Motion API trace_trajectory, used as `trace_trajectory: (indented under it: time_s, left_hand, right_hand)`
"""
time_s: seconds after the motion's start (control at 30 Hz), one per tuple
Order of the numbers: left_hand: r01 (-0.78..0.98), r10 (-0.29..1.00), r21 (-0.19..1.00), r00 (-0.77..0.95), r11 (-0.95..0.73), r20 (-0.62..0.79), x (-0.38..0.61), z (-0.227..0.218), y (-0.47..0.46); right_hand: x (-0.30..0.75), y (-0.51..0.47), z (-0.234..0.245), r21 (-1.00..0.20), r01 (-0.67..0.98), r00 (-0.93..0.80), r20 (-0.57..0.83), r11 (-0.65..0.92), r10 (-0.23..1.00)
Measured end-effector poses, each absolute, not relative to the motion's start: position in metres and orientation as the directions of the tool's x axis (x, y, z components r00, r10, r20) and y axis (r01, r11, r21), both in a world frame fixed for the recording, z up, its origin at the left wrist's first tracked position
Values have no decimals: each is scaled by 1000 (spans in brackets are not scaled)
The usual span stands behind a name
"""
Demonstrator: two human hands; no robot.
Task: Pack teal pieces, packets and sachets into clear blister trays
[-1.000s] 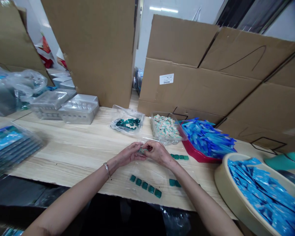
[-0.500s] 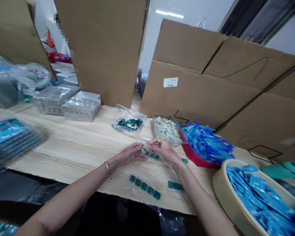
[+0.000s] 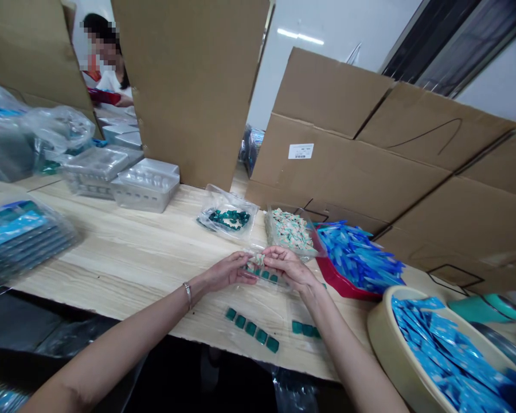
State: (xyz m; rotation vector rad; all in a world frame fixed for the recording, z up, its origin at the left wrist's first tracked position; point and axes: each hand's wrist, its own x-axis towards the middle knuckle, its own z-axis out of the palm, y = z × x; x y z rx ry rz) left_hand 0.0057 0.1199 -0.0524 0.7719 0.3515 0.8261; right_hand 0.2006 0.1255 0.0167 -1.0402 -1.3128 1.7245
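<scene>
Biggest first: brown cardboard panel [image 3: 348, 163] fills upper right of frame, with a hand-drawn black line and printed black outlines low down; second cardboard sheet [image 3: 189, 86] at upper centre-left. Wood-grain surface [image 3: 146, 246] runs across the middle.

Cream tub [image 3: 382, 350] at lower right, full of blue packets [image 3: 451, 355]; pale marks on them, not legible. Just above-left of it, red tray [image 3: 348, 286] heaped with blue sticks [image 3: 356, 252]. Left edge: wrapped stack [image 3: 30, 238] with a light-blue strip, print on it unreadable. Clear boxes [image 3: 146, 189] upper left of centre. Co-worker [image 3: 114, 83] behind, upper left.

Centre: clear container [image 3: 272, 235] of pale chips [image 3: 292, 229], bag [image 3: 215, 201] of green squares [image 3: 230, 218] to its left.

Left hand [image 3: 227, 272] grips the left end of a clear tray [image 3: 264, 285], mid-frame, above the surface. Right hand [image 3: 288, 267], thumb and fingers nearly closed, pinches small pale pieces [image 3: 258, 260] at its upper edge. Green tiles [image 3: 265, 275] sit in the tray; a slanted row of five [image 3: 250, 328] lies below, lower centre.

White label [image 3: 301, 151] on the cardboard panel: barcode and small text, too blurred to read.
</scene>
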Motion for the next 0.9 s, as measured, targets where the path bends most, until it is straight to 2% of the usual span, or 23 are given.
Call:
trace_trajectory:
  time_s: [0.1,0.23,0.43,0.53,0.7,0.9]
  left_hand:
    - [-523,762,732,648,437,8,5,-51,119]
    - [-518,764,736,645,435,3,5,-49,119]
    - [-524,754,731,656,438,18,7,-52,121]
    - [-523,752,723,659,451,7,7,-53,121]
    - [-519,758,725,652,452,-5,6,-49,119]
    - [-534,764,713,645,454,-3,6,-50,119]
  right_hand:
    - [195,125,15,-990,103,-379,-125,-93,917]
    - [186,126,9,-936,342,-383,-56,85,922]
    - [174,122,10,-658,642,-425,123,395,897]
    - [172,119,10,-549,670,-455,229,500,860]
    - [177,112,0,-470,653,-459,377,593,804]
    - [174,102,-1,-378,688,-464,428,620,775]
